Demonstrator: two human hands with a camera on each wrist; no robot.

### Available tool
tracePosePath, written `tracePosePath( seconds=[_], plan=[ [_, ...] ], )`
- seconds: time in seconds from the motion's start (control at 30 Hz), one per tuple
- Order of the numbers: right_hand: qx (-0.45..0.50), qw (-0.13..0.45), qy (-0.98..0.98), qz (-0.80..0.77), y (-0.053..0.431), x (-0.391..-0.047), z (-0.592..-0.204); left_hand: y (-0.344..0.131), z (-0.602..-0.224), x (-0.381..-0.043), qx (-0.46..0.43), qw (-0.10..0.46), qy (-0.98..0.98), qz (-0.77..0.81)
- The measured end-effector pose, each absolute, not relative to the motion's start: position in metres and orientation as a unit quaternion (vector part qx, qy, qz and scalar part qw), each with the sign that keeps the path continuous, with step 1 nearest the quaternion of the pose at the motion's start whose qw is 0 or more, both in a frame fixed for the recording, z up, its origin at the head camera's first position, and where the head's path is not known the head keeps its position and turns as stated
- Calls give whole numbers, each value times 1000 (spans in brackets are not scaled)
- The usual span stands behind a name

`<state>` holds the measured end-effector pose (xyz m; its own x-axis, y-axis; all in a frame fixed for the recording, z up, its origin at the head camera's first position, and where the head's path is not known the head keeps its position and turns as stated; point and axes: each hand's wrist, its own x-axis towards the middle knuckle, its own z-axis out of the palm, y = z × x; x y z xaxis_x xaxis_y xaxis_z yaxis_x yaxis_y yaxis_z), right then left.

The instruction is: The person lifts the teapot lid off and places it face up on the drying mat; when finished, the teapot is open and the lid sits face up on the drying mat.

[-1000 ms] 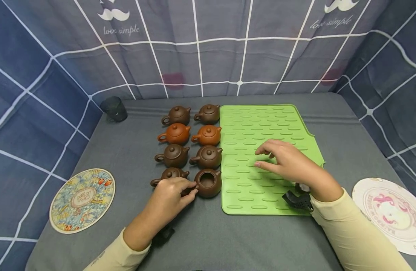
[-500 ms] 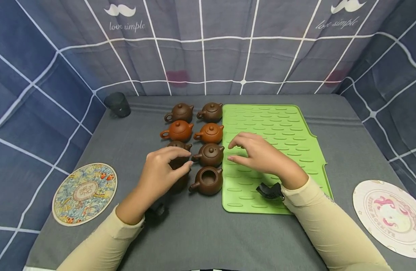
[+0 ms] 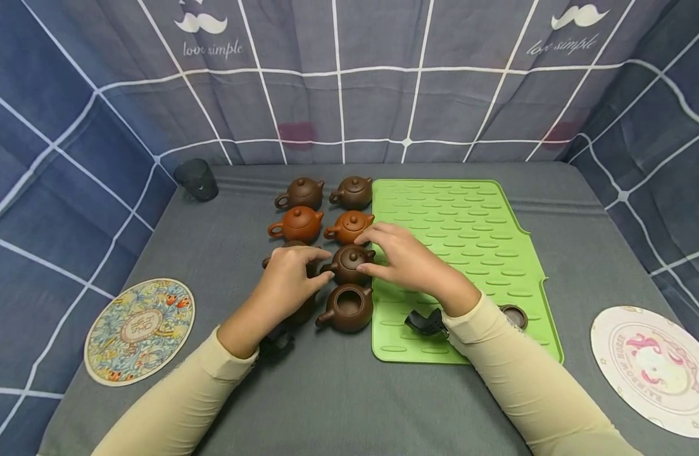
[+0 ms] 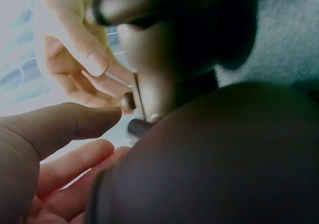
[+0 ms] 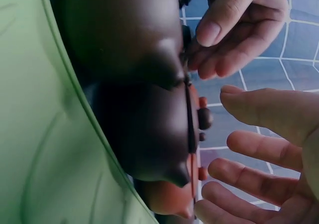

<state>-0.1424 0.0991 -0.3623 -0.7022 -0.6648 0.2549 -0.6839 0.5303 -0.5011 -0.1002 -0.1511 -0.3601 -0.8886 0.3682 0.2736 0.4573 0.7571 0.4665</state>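
Observation:
A dark brown lidded teapot (image 3: pixel 349 263) stands in the right-hand column, third row from the back. My left hand (image 3: pixel 283 278) hovers by its handle, thumb and fingertips parted around the handle's end. From the other side my right hand (image 3: pixel 403 263) reaches over the spout side and lid, its thumb and fingers spread; the right wrist view shows a gap between them and the lid knob (image 5: pixel 204 118). In front is a lidless brown teapot (image 3: pixel 349 308), its round mouth showing. The left hand covers most of the front two teapots in the left column. A brown lid (image 3: pixel 513 315) lies on the green mat (image 3: pixel 406 342).
Behind stand two orange teapots, one being the right orange teapot (image 3: pixel 348 225), and two brown ones. A dark cup (image 3: pixel 197 180) sits at back left. A patterned round mat (image 3: pixel 138 332) lies left, a pink-and-white one (image 3: pixel 654 373) right. Checked cloth (image 3: pixel 372 107) walls the table.
My left hand has left the lidless teapot's handle and moved up to the teapot behind it. My right hand has moved left from over the green mat to that same teapot.

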Motion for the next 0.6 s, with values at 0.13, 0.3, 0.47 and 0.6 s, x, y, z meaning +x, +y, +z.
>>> tracePosePath(
  seconds=[0.13,0.3,0.47,0.6],
  plan=[
    [388,15,-873,296,94,-142,-366,-148,-365,-101,-217,79,-938,-259],
    [387,16,-872,300,90,-142,-372,-147,-371,-103,-206,87,-943,-246],
    [386,24,-870,305,87,-141,-377,-147,-375,-105,-199,83,-945,-244],
    [386,33,-867,314,86,-141,-380,-147,-376,-106,-202,79,-945,-246]
  ],
)
